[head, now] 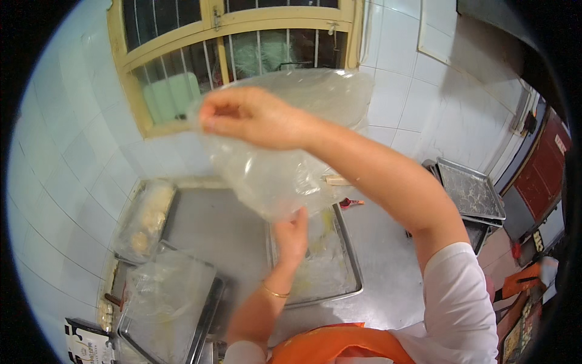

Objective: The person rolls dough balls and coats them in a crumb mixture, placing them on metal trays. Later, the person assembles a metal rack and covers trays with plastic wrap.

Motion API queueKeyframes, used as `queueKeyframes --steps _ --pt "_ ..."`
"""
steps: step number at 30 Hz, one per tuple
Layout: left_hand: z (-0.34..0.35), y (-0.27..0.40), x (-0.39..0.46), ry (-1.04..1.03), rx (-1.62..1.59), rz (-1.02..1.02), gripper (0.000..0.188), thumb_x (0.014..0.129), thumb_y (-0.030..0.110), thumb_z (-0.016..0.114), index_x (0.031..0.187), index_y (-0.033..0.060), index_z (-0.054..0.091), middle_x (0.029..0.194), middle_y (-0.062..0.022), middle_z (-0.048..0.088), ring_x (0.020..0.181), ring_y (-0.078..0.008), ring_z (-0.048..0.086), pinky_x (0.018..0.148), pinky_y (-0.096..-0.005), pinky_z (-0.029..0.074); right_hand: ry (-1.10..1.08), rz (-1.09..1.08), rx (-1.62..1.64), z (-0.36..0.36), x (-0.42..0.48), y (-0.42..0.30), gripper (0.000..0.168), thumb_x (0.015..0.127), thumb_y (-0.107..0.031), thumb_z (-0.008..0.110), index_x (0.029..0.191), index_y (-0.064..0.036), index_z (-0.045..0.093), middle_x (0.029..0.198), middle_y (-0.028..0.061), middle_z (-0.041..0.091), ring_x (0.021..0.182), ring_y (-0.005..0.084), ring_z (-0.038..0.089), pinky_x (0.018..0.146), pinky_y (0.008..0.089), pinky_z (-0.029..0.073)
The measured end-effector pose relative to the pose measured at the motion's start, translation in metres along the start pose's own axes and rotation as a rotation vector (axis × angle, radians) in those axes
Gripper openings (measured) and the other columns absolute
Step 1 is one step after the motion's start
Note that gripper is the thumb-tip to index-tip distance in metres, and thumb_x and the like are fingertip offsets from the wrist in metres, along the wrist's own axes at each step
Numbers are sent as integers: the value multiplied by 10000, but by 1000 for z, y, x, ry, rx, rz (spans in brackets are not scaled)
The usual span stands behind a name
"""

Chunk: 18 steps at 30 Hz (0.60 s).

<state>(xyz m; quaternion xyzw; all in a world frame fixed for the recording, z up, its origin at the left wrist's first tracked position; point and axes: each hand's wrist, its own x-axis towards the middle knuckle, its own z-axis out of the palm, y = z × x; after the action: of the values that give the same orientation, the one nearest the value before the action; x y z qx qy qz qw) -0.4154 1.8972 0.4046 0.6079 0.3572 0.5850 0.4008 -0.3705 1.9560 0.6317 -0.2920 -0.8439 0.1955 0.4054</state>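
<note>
A large clear plastic bag (254, 168) hangs spread in the air between my hands. My right hand (248, 116) reaches across to the upper left, its fingers pinched on the bag's edge. Lower down, my left hand (291, 236), with a bracelet at the wrist, grips the bag's bottom edge with the thumb up; some of its fingers are hidden. Beneath the bag lies a metal baking tray (350, 255) on the steel table (391, 273), its surface smeared with something yellowish. The bag covers the tray's far end.
At left, a tray with pale dough pieces (152, 220) sits under plastic. Nearer me, another plastic sheet (163, 277) lies over stacked trays (200, 314). A small red-handled tool (350, 203) rests beyond the middle tray. More baking trays (470, 191) are stacked at right. A barred window (236, 50) is ahead.
</note>
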Motion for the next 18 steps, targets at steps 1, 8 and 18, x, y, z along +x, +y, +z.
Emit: queueKeyframes --steps 1,8,18 --pt "-2 -1 0 -38 1 -43 201 864 163 601 921 -27 571 772 -27 556 703 -74 462 630 -244 408 -24 -1 6 15 6 3 133 909 -170 561 929 -39 570 859 -17 573 830 63 502 758 234 433" --pt "7 -33 -2 -87 -301 -205 165 851 196 628 897 41 596 827 -38 620 793 -123 567 687 -297 442 -283 265 -411 79 13 66 360 944 -352 435 1100 -48 550 1016 151 614 945 300 567 873 355 434" --pt "20 -14 -14 -252 -1015 -678 148 861 202 612 932 76 586 889 -14 610 825 -118 571 712 -246 388 -360 416 -430 30 -10 62 461 949 -413 364 1229 -87 529 1230 171 533 1142 372 478 986 407 367"
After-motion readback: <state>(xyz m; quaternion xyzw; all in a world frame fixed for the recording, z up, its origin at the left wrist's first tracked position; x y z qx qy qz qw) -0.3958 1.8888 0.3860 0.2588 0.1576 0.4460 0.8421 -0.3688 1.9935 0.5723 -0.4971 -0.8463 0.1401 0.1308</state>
